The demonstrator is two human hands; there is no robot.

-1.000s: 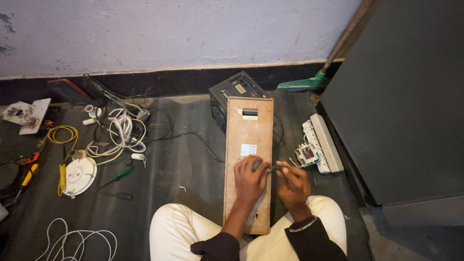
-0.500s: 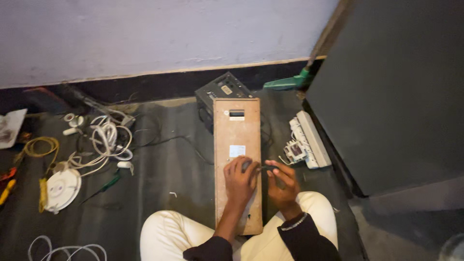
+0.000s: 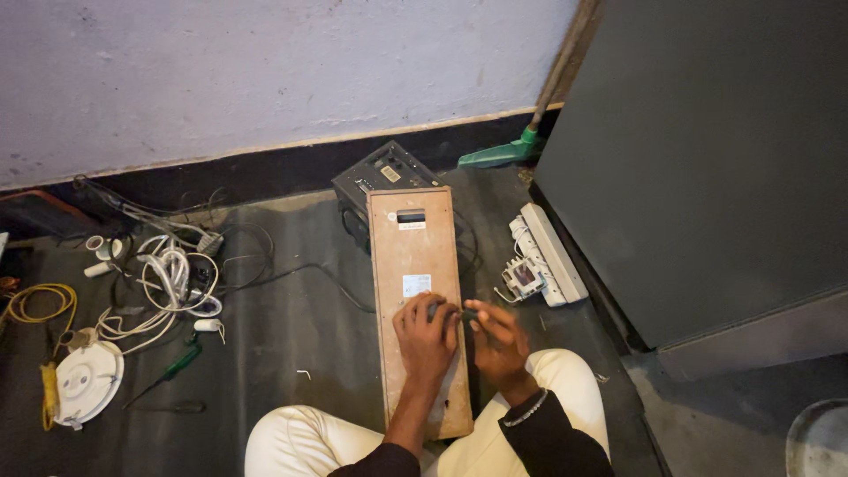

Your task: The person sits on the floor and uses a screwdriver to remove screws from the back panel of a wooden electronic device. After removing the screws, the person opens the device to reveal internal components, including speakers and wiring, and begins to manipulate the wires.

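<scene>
Lighting: dim, soft indoor light, brightest on the pale wall (image 3: pixel 265 79), fading toward the dark floor (image 3: pixel 291 309). Shadows: faint and diffuse, no hard edges; deepest in the black strip at the wall's foot and at the far left. Glare: none. Sharpness: fair at centre, the wooden board (image 3: pixel 415 265) was legible; slight softness and grain at the corners. Distortion: mild wide-angle lean along the cabinet (image 3: pixel 707 159) edge.

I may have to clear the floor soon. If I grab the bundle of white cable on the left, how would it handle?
The white cable bundle lies in loose, tangled loops, so it would probably sag and trail. It looks light. Its strands overlap nearby dark wires, so it may snag and drag them.
</scene>
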